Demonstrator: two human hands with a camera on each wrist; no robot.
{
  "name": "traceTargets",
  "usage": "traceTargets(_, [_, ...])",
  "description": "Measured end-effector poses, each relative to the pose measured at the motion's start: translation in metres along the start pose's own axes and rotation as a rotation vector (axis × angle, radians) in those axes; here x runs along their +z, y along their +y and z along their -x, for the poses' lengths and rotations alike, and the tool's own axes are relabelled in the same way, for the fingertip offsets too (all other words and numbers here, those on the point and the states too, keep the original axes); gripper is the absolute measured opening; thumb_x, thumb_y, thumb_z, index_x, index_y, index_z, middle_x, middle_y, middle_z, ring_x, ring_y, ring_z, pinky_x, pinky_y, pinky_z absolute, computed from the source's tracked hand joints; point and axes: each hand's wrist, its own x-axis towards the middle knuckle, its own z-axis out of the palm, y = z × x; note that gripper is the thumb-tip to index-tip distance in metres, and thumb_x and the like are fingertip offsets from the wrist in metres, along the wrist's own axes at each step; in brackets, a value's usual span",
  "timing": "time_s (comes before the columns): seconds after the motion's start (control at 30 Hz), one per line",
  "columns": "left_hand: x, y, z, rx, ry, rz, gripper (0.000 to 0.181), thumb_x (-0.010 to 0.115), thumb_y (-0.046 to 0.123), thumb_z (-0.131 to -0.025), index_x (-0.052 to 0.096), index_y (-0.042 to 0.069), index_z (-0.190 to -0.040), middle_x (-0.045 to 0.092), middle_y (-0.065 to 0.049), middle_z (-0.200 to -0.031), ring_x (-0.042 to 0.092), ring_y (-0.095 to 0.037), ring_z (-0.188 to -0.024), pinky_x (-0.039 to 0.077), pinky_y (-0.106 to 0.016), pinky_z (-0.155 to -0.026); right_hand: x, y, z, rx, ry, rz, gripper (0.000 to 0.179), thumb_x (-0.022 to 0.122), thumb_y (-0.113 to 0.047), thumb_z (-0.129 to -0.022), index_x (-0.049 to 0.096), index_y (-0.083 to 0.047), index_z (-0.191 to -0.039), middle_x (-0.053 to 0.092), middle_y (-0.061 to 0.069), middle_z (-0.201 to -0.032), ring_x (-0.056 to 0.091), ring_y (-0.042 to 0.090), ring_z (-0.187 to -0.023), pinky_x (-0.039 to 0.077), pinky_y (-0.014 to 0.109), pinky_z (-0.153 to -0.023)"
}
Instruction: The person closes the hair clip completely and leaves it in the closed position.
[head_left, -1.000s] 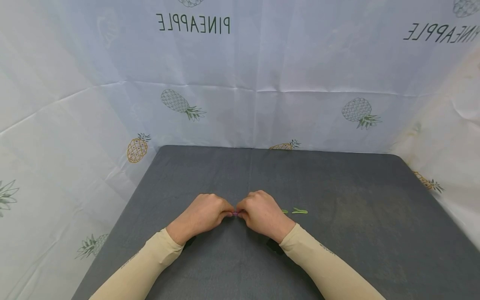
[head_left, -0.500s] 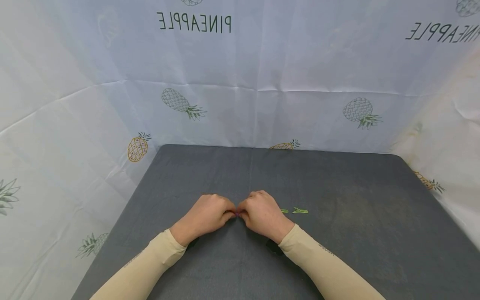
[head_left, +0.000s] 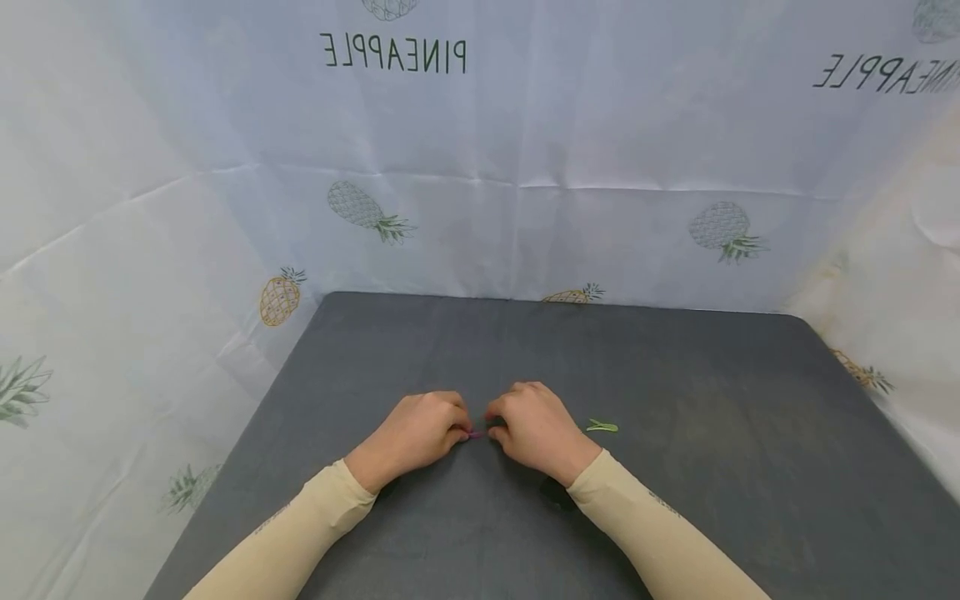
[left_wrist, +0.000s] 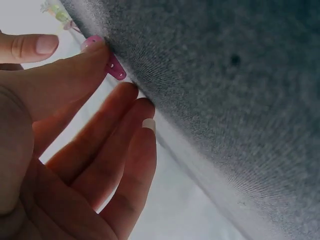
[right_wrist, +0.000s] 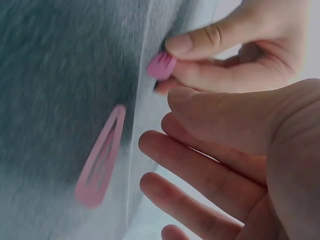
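Observation:
My left hand (head_left: 420, 429) pinches a purple-pink snap hair clip (left_wrist: 116, 68) between thumb and forefinger, low over the dark table. In the left wrist view, its other fingers are spread below the clip. My right hand (head_left: 536, 429) is just right of the clip in the head view, with thumb and fingertips apart and nothing between them. The right wrist view shows its fingers (right_wrist: 170, 145) loosely bent. Another snap hair clip (right_wrist: 101, 160), pink in that view, lies on the cloth beside this hand. A green hair clip (head_left: 602, 426) lies farther right on the table.
A dark grey cloth covers the table (head_left: 675, 375). White curtains (head_left: 480, 233) with pineapple prints hang behind it and along both sides. Black wrist mounts show partly under both wrists.
My right fingers have come off the purple-pink clip and moved slightly right, while my left hand keeps its pinch. A second green clip, partly visible before, is now hidden by my right hand.

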Motion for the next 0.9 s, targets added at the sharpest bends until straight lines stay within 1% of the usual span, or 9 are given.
traceTargets(0.1, [0.002, 0.001, 0.0, -0.033, -0.017, 0.016, 0.005, 0.087, 0.018, -0.092, 0.086, 0.021, -0.095, 0.077, 0.005, -0.105, 0.075, -0.012, -0.089, 0.061, -0.03, -0.075, -0.005, 0.006, 0.007, 0.022, -0.006, 0.004, 0.015, 0.09, -0.017, -0.088, 0.087, -0.02, -0.102, 0.082, -0.002, -0.093, 0.07, 0.022, -0.085, 0.057, 0.051, -0.099])
traceTargets(0.3, [0.002, 0.001, -0.002, -0.087, -0.032, 0.036, 0.007, 0.085, 0.017, -0.094, 0.085, 0.021, -0.099, 0.076, 0.009, -0.103, 0.073, -0.011, -0.09, 0.061, -0.033, -0.079, -0.01, 0.022, 0.021, 0.067, -0.008, 0.024, 0.012, 0.09, -0.018, -0.089, 0.087, -0.019, -0.1, 0.082, -0.003, -0.093, 0.069, 0.02, -0.085, 0.057, 0.05, -0.099])
traceTargets(0.37, [0.001, 0.002, -0.005, -0.097, -0.039, 0.035, 0.006, 0.085, 0.021, -0.095, 0.084, 0.02, -0.101, 0.076, 0.009, -0.103, 0.073, -0.012, -0.091, 0.061, -0.035, -0.08, -0.011, 0.026, 0.026, 0.076, -0.009, 0.031, 0.011, 0.089, -0.018, -0.089, 0.086, -0.019, -0.099, 0.082, -0.004, -0.092, 0.069, 0.02, -0.085, 0.057, 0.05, -0.099])
traceTargets(0.43, [0.0, 0.004, -0.008, -0.108, -0.045, 0.032, 0.012, 0.084, 0.026, -0.096, 0.083, 0.019, -0.105, 0.076, 0.008, -0.104, 0.073, -0.013, -0.091, 0.061, -0.036, -0.081, -0.011, 0.03, 0.029, 0.078, -0.011, 0.034, 0.01, 0.09, -0.018, -0.089, 0.086, -0.019, -0.099, 0.081, -0.004, -0.092, 0.069, 0.02, -0.085, 0.057, 0.049, -0.099])
traceTargets(0.5, [-0.002, 0.009, -0.013, -0.104, -0.046, 0.018, 0.017, 0.084, 0.03, -0.096, 0.083, 0.018, -0.109, 0.076, 0.006, -0.106, 0.074, -0.014, -0.092, 0.062, -0.037, -0.081, -0.011, 0.031, 0.03, 0.074, -0.013, 0.032, 0.01, 0.09, -0.018, -0.089, 0.086, -0.018, -0.099, 0.081, -0.004, -0.091, 0.069, 0.02, -0.084, 0.057, 0.05, -0.099])
traceTargets(0.6, [-0.002, 0.019, -0.022, -0.073, -0.056, 0.015, 0.022, 0.084, 0.029, -0.096, 0.082, 0.015, -0.112, 0.077, 0.002, -0.107, 0.075, -0.016, -0.092, 0.062, -0.037, -0.08, -0.01, 0.032, 0.032, 0.066, -0.015, 0.021, 0.009, 0.089, -0.018, -0.09, 0.086, -0.018, -0.099, 0.081, -0.003, -0.091, 0.07, 0.02, -0.084, 0.057, 0.051, -0.099])
traceTargets(0.73, [0.001, 0.031, -0.034, -0.035, -0.096, -0.004, 0.022, 0.085, 0.029, -0.095, 0.083, 0.014, -0.111, 0.076, 0.0, -0.106, 0.074, -0.017, -0.088, 0.062, -0.035, -0.075, -0.009, 0.032, 0.033, 0.047, -0.004, 0.024, 0.008, 0.087, -0.017, -0.091, 0.086, -0.019, -0.099, 0.081, -0.003, -0.09, 0.07, 0.02, -0.083, 0.058, 0.052, -0.097])
traceTargets(0.9, [0.01, 0.039, -0.043, -0.031, -0.12, -0.053, 0.021, 0.088, 0.031, -0.092, 0.084, 0.016, -0.106, 0.075, 0.001, -0.104, 0.074, -0.017, -0.088, 0.062, -0.035, -0.075, -0.006, 0.035, 0.035, 0.018, 0.034, 0.065, 0.007, 0.087, -0.015, -0.091, 0.085, -0.022, -0.095, 0.078, -0.004, -0.084, 0.069, 0.02, -0.08, 0.059, 0.05, -0.093])
